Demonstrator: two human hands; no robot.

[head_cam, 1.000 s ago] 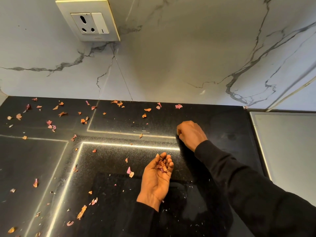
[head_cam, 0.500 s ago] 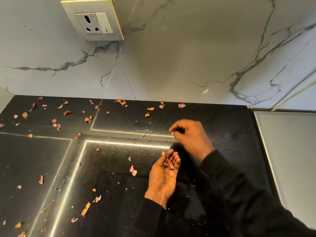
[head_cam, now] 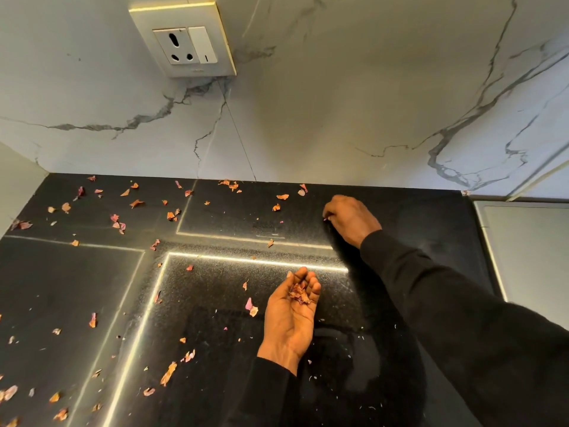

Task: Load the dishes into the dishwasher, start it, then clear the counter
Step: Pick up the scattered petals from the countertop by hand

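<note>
Swinging back off the left hand (head_cam: 291, 318), right hand (head_cam: 351, 218) pinched another scrap (head_cam: 325, 219); left fingers stayed curled round the pile (head_cam: 299, 293). Counter (head_cam: 61, 288) still littered.

White grey-veined marble wall (head_cam: 338, 103) rises beyond the right hand (head_cam: 351, 218); cream rectangular socket plate (head_cam: 184, 41) above-left of it; pale grey panel (head_cam: 529, 257) right.

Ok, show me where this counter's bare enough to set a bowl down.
Barest: the counter strip between the right hand and the grey panel. Crowded with scraps: along the wall leftwards and the front-left corner.
</note>
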